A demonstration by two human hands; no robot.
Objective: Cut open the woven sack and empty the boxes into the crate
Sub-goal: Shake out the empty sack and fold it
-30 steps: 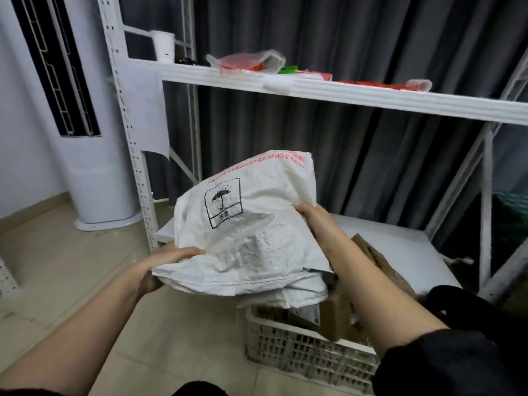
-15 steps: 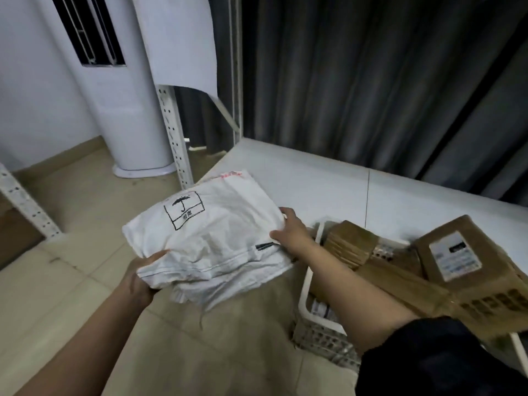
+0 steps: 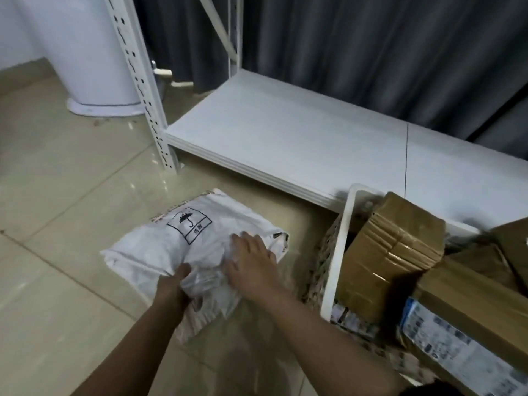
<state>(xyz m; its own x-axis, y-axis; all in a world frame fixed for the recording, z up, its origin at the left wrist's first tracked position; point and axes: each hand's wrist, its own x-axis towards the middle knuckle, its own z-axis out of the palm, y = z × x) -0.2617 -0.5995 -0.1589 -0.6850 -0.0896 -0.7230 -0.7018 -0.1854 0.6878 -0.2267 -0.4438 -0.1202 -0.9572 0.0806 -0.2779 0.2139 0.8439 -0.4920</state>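
head view | 1 camera | looks forward-down, close over hands, floor (image 3: 71, 172), low shelf (image 3: 285, 132)

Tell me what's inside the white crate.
The white crate holds brown cardboard boxes piled above its rim, one bearing a printed label. Whatever lies beneath them, and the crate's bottom, is covered.

Folded white sack (image 3: 183, 247) beside box-filled crate (image 3: 341, 247)

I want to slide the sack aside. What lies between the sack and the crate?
Only bare floor tile, seen in the head view; sack and crate do not touch.
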